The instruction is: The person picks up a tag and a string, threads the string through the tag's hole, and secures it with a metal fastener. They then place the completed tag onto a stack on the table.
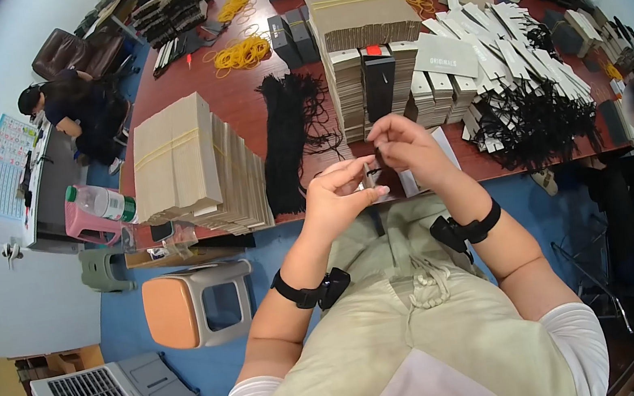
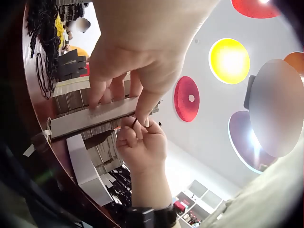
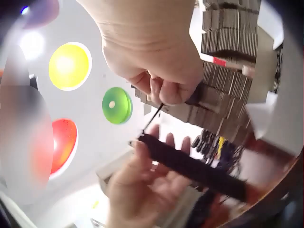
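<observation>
1. Our left hand (image 1: 343, 196) is partly closed, thumb on one side and fingers on the other, gripping a long flat strip (image 3: 190, 164), pale on one face and black on the other.
2. Our right hand (image 1: 415, 152) is nearly closed, fingers curled, pinching a thin black cord (image 3: 153, 118) that runs to the strip's end.
3. The strip and cord are between our hands, at the near edge of the red-brown table (image 1: 217, 90); we cannot tell from these views how the cord is fastened.
4. At twelve o'clock from our hands, a black box (image 1: 379, 84) stands upright against a banded cardboard stack (image 1: 363, 12).
5. Toward ten o'clock lies a bundle of black cords (image 1: 288, 141); beyond it, toward eleven, are yellow rubber bands (image 1: 242, 54).
6. At two o'clock we have a heap of white tags (image 1: 513, 58) with black strings.
7. At eight o'clock, on the floor, is an orange-topped stool (image 1: 178, 310).
</observation>
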Available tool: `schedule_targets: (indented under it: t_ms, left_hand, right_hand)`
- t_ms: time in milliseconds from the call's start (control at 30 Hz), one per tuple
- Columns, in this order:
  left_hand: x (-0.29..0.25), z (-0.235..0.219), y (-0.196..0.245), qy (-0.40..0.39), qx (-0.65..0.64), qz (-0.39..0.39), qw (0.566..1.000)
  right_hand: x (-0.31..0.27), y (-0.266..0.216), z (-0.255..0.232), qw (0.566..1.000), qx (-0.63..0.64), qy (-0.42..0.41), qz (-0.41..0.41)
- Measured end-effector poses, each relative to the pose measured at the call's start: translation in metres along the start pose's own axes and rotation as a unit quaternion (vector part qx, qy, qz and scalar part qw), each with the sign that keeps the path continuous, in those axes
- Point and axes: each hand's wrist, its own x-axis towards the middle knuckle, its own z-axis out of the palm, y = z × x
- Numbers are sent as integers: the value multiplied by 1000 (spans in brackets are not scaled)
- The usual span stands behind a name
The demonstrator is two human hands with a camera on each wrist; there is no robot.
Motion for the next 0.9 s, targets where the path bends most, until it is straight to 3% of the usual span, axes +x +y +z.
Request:
schedule_targets:
  t_ms: [67,133,167,267,300,400,433,467,500,533,667,733,800,833,900]
  left_hand:
    - [-2,2,0,18,-6,45,999]
    - [0,1,10,34,154,108,981]
    - [0,1,16,43,233,138,962]
    - [1,14,32,34,216,130,967]
    - [6,11,34,24,237,159,958]
    - [10,9,35,33,280,183,942]
    - [10,8,30,25,291,185,938]
    - [10,8,29,18,316,204,927]
    - [11,10,28,9,336,226,914]
    - [13,15,26,-2,351,252,902]
    - [7,22,18,5,349,199,915]
    - [7,14,4,64,386,188,901]
    - [8,5,-4,125,369,200,899]
    - [9,0,-9,125,373,183,901]
    - [14,-7,-18,126,390,167,897]
  right_hand:
    - [-8,-9,2,998,56,-7,-30]
    - [-19,-39,12,982,165,-6,-88]
    - [-24,-53,22,979,160,-14,-123]
    - [-31,-64,35,979,60,-83,-174]
    - [-34,-68,37,984,77,-62,-150]
    - [-30,-76,31,988,-53,16,-147]
    - [-29,-68,22,978,-173,81,-83]
    - [-29,-62,23,934,-327,130,-55]
    - [-28,-55,22,894,-425,113,-89]
    - [-28,-39,16,916,-382,62,-100]
    - [-51,-56,-2,876,-476,79,24]
    - [-68,-79,-30,891,-430,141,26]
    - [-88,-106,-64,929,-305,203,-47]
    - [-103,-133,-67,929,-247,275,-27]
    - [-110,-145,-107,897,-133,399,-137]
